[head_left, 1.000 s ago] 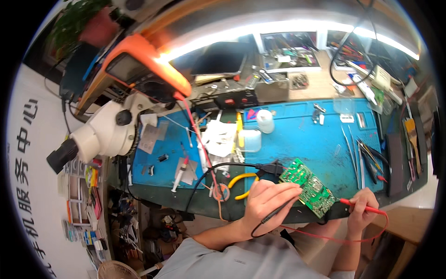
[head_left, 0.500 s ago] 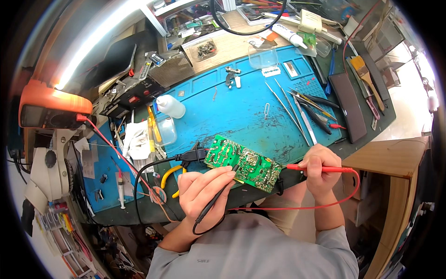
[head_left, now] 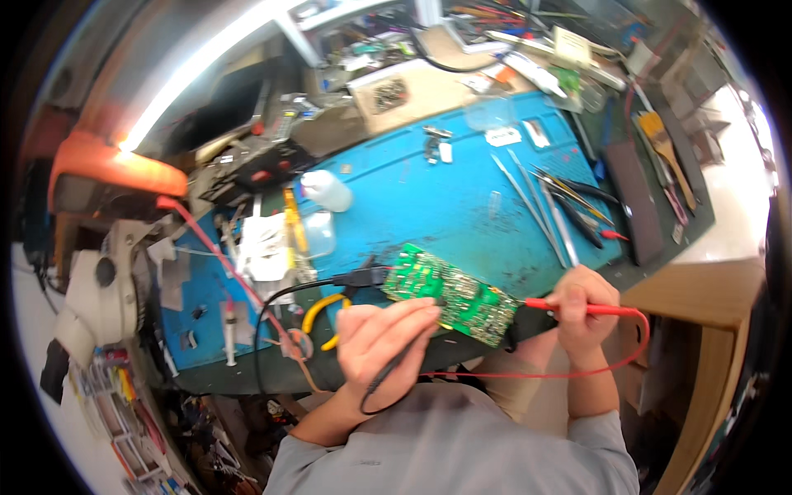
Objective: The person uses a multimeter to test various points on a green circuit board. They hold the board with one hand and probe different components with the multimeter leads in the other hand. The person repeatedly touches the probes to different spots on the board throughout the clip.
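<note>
A green circuit board [head_left: 450,294] lies tilted at the near edge of the blue work mat [head_left: 421,206], its solder side up. A black power plug [head_left: 363,276] meets its left end. My left hand [head_left: 384,342] is closed on a black test probe [head_left: 389,373], whose front end is at the board's near edge. In my right hand [head_left: 584,307] is a red test probe [head_left: 540,304], gripped between thumb and fingers, its tip at the board's right end. Blur hides whether either tip touches. An orange multimeter [head_left: 120,177] stands at the far left, with a red lead plugged in.
Tweezers [head_left: 528,206] and dark-handled pliers [head_left: 577,219] lie on the mat's right side, near a dark phone [head_left: 631,202]. A white bottle [head_left: 327,191] stands at the left. Yellow-handled cutters [head_left: 318,318] rest beside my left hand. Cables cross the left side.
The whole view has shifted, so everything appears farther right and slightly lower, and the picture is blurred. Both hands keep their probes at about the same places on the board.
</note>
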`<state>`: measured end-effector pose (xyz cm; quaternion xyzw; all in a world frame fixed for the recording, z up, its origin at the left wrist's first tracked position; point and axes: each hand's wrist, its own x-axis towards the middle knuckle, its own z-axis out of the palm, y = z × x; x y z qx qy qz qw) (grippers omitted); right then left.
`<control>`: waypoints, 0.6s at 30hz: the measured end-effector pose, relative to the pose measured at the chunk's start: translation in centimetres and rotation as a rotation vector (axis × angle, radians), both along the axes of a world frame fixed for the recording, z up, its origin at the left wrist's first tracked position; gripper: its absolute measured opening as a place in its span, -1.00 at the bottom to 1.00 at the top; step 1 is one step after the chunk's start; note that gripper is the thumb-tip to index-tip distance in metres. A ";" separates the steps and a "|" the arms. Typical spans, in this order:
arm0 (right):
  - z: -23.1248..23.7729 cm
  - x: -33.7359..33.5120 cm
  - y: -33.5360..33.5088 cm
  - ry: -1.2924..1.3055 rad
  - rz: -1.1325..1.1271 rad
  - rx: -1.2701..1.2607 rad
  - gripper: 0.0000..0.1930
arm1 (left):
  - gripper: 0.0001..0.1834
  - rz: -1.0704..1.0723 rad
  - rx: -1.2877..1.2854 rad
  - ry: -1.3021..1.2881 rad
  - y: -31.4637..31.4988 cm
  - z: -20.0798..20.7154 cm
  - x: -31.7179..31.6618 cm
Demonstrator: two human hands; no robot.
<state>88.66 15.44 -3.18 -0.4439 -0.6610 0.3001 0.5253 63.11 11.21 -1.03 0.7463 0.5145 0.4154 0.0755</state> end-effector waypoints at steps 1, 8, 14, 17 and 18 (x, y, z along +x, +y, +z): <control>-0.2 -0.1 0.0 -0.002 0.001 0.011 -0.78 | -0.73 -0.002 0.007 0.004 -0.1 0.1 -0.2; -0.8 -0.2 -0.5 0.072 -0.087 -0.016 -0.75 | -0.68 -0.009 0.012 -0.035 -0.3 0.2 -0.3; -1.3 -0.2 -0.5 0.111 -0.081 -0.012 -0.74 | -0.69 0.001 0.009 -0.049 -0.6 0.0 -0.3; -1.0 -0.3 -0.5 0.121 -0.073 -0.018 -0.74 | -0.70 -0.001 0.008 -0.049 -0.5 0.0 -0.3; -1.0 -0.3 -0.5 0.119 -0.072 -0.017 -0.74 | -0.70 0.002 0.012 -0.049 -0.6 -0.1 -0.3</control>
